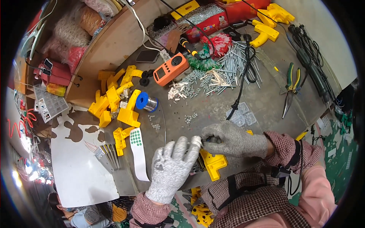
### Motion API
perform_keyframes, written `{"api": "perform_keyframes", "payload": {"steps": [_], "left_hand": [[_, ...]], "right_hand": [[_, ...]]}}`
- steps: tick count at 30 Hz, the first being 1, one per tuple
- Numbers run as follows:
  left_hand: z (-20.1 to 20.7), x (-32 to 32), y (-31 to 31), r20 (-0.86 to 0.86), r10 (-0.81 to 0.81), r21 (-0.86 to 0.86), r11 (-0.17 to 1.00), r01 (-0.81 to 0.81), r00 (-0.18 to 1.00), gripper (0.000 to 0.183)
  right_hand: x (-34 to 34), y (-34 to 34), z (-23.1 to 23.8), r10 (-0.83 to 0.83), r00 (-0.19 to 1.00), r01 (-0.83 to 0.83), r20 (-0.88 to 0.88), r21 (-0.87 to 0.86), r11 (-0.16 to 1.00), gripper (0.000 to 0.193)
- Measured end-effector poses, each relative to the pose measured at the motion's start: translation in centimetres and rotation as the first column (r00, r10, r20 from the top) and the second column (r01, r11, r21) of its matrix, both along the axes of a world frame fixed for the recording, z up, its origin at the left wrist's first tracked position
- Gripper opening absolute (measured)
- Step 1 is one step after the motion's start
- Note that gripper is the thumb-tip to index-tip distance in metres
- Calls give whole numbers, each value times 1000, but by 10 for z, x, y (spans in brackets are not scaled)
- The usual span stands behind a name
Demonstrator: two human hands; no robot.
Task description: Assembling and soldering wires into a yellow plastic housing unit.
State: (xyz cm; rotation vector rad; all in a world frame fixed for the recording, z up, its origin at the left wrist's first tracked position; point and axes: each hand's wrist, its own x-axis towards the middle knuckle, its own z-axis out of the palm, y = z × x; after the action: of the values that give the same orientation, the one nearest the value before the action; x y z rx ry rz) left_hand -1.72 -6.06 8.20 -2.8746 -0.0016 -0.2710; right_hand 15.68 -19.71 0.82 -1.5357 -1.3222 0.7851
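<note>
Both my hands wear grey knit gloves and meet over the near edge of the workbench. My left hand (173,167) is palm down with its fingers stretched out, the index tip touching the right fingertips; its thumb is hidden. My right hand (237,140) is closed in a pinch on something small and dark that I cannot make out. Just below the fingertips sits a yellow plastic housing (216,164), partly covered by the hands. A black power cord (242,85) with a plug runs down the bench to just behind my right hand.
Yellow housings (113,98), a solder spool (146,102) and a green-dotted paper strip (138,154) lie left. Behind are an orange meter (171,69) and piled screws (228,68). Pliers (291,89) and a soldering iron (313,74) are right. A person (83,212) is at lower left.
</note>
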Motion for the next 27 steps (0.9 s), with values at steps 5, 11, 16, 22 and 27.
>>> {"api": "perform_keyframes", "payload": {"steps": [5,11,16,22,27], "left_hand": [[2,8,-3,-201,91,-224,965,-136,975,36],[6,12,-3,-171,-5,59,998,15,985,30],[-10,8,-6,-71,223,-690,693,-210,972,20],[8,17,1,31,-102,11,995,101,994,21],[-19,1,-3,-314,271,-840,366,-399,910,26]], "right_hand": [[1,-1,2,6,1000,-6,-9,33,999,37],[0,-1,2,-17,1000,17,5,120,993,35],[-3,-3,5,-7,998,-5,65,182,983,28],[0,-2,0,-13,993,-13,116,217,976,28],[-3,0,-10,30,991,-64,132,262,963,28]]}}
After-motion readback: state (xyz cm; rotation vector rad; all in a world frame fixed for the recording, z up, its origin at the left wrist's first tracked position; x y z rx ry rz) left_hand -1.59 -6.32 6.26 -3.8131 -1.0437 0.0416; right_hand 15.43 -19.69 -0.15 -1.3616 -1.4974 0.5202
